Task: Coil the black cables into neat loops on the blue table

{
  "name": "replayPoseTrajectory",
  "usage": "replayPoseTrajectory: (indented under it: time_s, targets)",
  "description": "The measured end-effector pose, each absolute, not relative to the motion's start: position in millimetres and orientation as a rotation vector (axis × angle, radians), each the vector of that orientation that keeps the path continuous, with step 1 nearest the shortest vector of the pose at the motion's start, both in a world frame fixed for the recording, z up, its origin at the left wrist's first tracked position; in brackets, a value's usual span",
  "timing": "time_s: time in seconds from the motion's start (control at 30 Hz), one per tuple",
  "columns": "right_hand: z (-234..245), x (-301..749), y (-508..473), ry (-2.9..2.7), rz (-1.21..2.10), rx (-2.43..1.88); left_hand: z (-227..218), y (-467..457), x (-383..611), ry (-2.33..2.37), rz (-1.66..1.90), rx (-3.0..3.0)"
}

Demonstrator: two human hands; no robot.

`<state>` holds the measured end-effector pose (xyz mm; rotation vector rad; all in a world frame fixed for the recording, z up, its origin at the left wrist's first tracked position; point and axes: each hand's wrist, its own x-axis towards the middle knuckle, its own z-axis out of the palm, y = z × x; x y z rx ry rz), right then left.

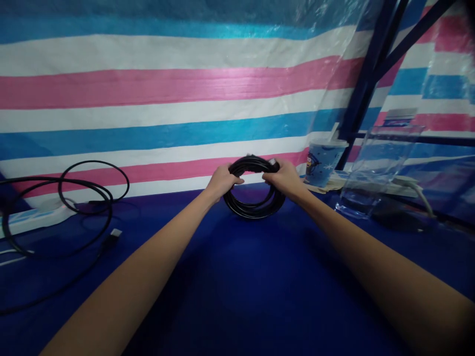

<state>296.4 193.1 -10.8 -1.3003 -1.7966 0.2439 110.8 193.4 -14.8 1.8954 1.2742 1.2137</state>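
A coiled black cable (254, 211) is held up in a ring above the blue table, its lower edge close to or touching the surface. My left hand (222, 182) grips the ring's upper left side, thumb pointing inward. On the upper right side, my right hand (282, 177) is closed around the coil. A small pale metal plug end (273, 161) pokes out beside the right fingers. Fingers behind the coil are hidden.
Loops of another black cable (107, 198) lie at the left, with a USB plug (116, 233) on the blue table (237, 287). A white power strip (40, 217) is behind them. At right stand a blue paper cup (323, 160) with a straw and a clear plastic container (371, 173).
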Motion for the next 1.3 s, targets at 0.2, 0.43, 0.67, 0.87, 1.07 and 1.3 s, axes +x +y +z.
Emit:
replayPoseTrajectory:
  time_s: [0.2, 0.43, 0.67, 0.87, 1.07, 1.3]
  targets:
    - [-10.6, 294.5, 175.1, -1.646, 0.521, -0.977, -24.8, 168.9, 105.9, 1.205, 1.587, 2.059]
    - [-33.7, 303.8, 169.4, -1.721, 0.639, -0.984, -30.6, 155.7, 93.2, 0.902, 1.252, 1.897]
    - [-23.2, 306.1, 172.3, -1.608, 0.382, -1.020, -15.5, 149.1, 116.3, 0.693, 1.188, 1.537]
    - [-23.8, 321.8, 175.7, -1.728, 0.223, -1.026, -21.7, 160.2, 121.0, 0.739, 1.243, 1.705]
    - [-28.6, 323.6, 171.2, -1.876, -0.143, -1.117, -25.7, 165.4, 117.3, 0.729, 1.261, 1.740]
    - [-26.5, 317.5, 163.4, -1.942, -0.275, -1.054, -13.3, 156.1, 115.4, 0.807, 1.236, 1.749]
